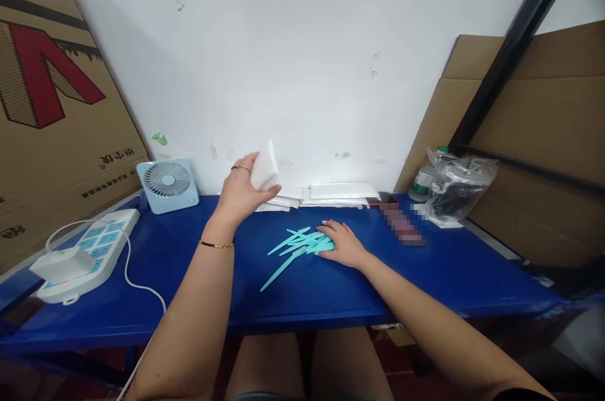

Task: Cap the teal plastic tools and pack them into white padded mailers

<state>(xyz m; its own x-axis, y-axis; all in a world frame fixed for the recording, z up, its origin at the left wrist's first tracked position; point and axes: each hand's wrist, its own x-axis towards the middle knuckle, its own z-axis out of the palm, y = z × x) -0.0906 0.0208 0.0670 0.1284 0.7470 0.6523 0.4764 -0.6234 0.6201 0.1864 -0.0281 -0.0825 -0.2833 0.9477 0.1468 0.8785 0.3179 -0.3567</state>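
My left hand (pixel 246 190) is raised above the blue table, its thumb and fingers closed on a small white packet (pixel 265 169) that tilts upward. A pile of thin turquoise sticks (pixel 297 242) lies loosely crossed on the table; one longer piece points toward the front left. My right hand (pixel 343 243) rests on the right end of this pile with its fingers spread over the sticks. Behind both hands, flat white packets (pixel 345 191) are stacked along the wall.
At the left stand a light blue fan (pixel 169 185) and a white power strip (pixel 94 256) with a plug and cable. A dark phone (pixel 385 198), a bottle (pixel 422 181) and a plastic-wrapped item (pixel 456 190) are at the right. Cardboard (pixel 51 92) leans at the far left.
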